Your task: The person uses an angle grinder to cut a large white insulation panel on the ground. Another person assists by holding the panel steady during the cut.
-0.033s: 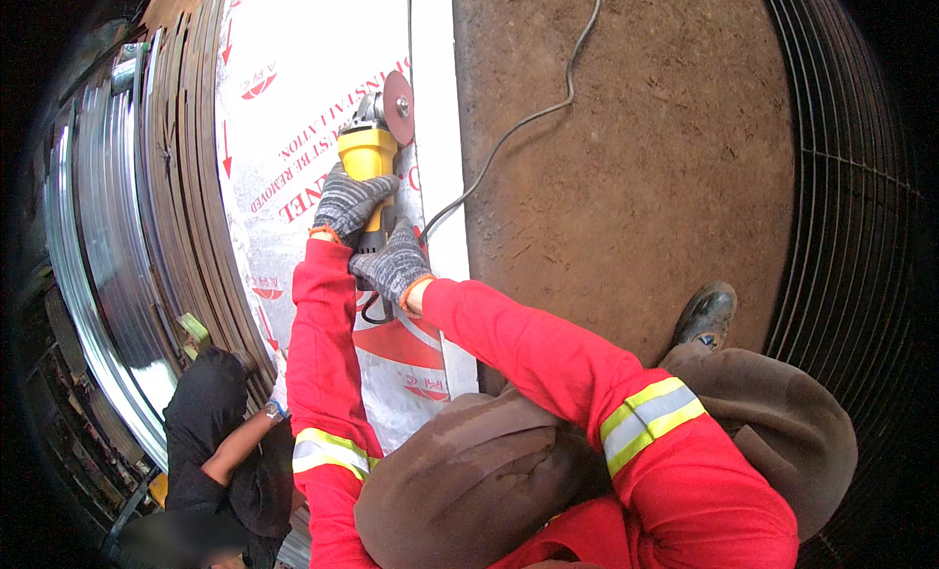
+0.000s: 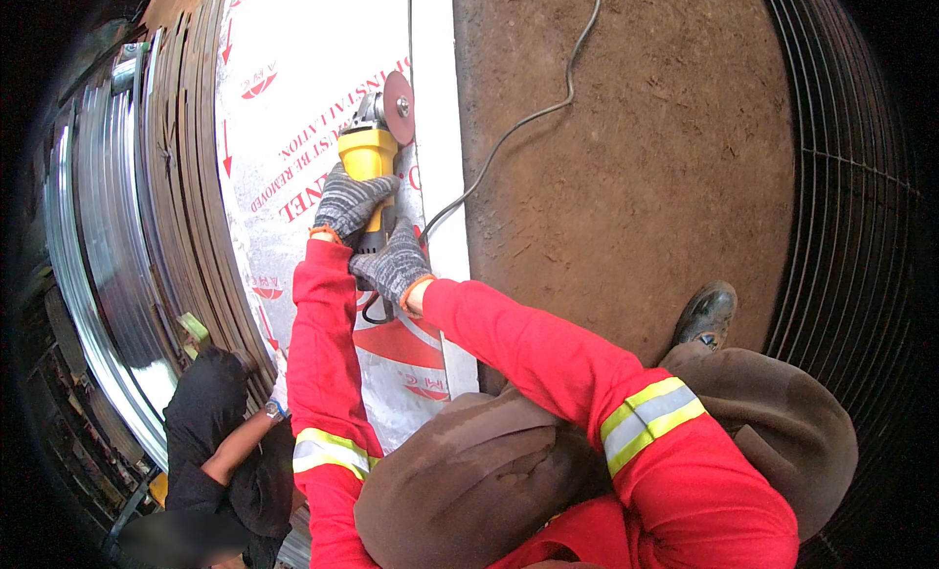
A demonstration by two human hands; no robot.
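Observation:
A yellow and black angle grinder [image 2: 367, 154] is held over a white panel [image 2: 323, 41] covered with red-printed film. Its thin reddish disc [image 2: 395, 124] stands nearly upright at the far end, close to the dark line along the panel's right side. I cannot tell whether the disc touches the panel. My left hand [image 2: 352, 203], in a grey knitted glove, wraps round the body just behind the yellow head. Farther back, my right hand [image 2: 393, 263], gloved alike, is closed round the rear of the grinder. Part of the grip is hidden under the gloves.
A grey power cable [image 2: 521, 122] curves over the brown ground [image 2: 626, 178] right of the panel. Long brown strips [image 2: 186, 158] and shiny metal lengths [image 2: 98, 227] lie at left. A person in black [image 2: 210, 403] is at lower left. Dark bars [image 2: 841, 158] line the right.

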